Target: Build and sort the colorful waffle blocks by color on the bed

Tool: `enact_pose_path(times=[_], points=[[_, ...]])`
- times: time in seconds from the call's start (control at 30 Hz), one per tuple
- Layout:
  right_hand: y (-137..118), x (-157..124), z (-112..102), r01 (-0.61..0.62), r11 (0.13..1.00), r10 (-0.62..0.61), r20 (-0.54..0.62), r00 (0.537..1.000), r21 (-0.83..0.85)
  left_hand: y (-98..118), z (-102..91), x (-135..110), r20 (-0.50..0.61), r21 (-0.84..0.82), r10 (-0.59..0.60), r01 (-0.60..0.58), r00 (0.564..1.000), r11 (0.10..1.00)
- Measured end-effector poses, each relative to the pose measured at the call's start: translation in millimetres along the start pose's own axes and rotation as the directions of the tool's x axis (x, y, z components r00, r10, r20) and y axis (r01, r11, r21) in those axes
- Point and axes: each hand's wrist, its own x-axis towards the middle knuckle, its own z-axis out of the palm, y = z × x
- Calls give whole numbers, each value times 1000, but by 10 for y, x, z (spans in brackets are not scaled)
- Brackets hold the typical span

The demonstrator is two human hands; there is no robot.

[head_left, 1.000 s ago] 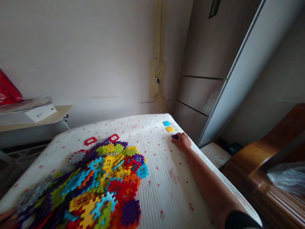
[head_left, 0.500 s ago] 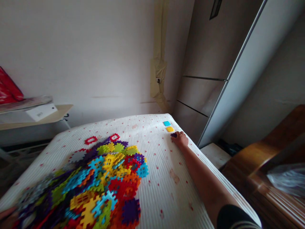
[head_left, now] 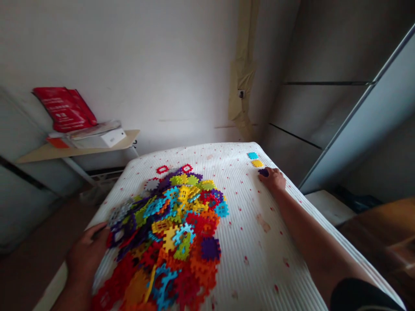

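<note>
My right hand [head_left: 275,179] is at the far right of the mattress-like surface, its fingers closed on a purple interlocking tile [head_left: 263,172] pressed against the cover. Just beyond it lie a yellow tile [head_left: 257,163] and a blue tile [head_left: 253,155], forming a row with the purple one. My left hand [head_left: 88,248] rests at the left edge of a large heap of notched plastic tiles [head_left: 181,233]; a gap shows between its thumb and fingers, and nothing is seen held in it. The heap mixes red, orange, yellow, green, blue, purple and grey pieces, some with window cut-outs.
The white ribbed cover [head_left: 240,268] with red dots spreads beneath everything. A small table [head_left: 129,137] at the back left carries a white box [head_left: 113,137] and a red bag [head_left: 65,108]. A wardrobe [head_left: 324,108] stands close on the right.
The view has swung left, showing more of the left hand and the side table. My right hand stays on the purple tile beside the yellow one.
</note>
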Motion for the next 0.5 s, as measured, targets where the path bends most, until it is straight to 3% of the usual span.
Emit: enact_pose_path(times=[0.13, 0.23, 0.5], points=[[114, -45, -26, -40, 983, 57, -90, 994, 180, 77, -30, -56, 34, -35, -62, 63, 998, 997], [173, -148, -17, -37, 947, 65, -78, 995, 319, 60, -22, -55, 36, -29, -52, 54, 998, 998], [-114, -726, 61, 97, 818, -182, 96, 979, 566, 10, 33, -26, -32, -120, -57, 53, 998, 991]])
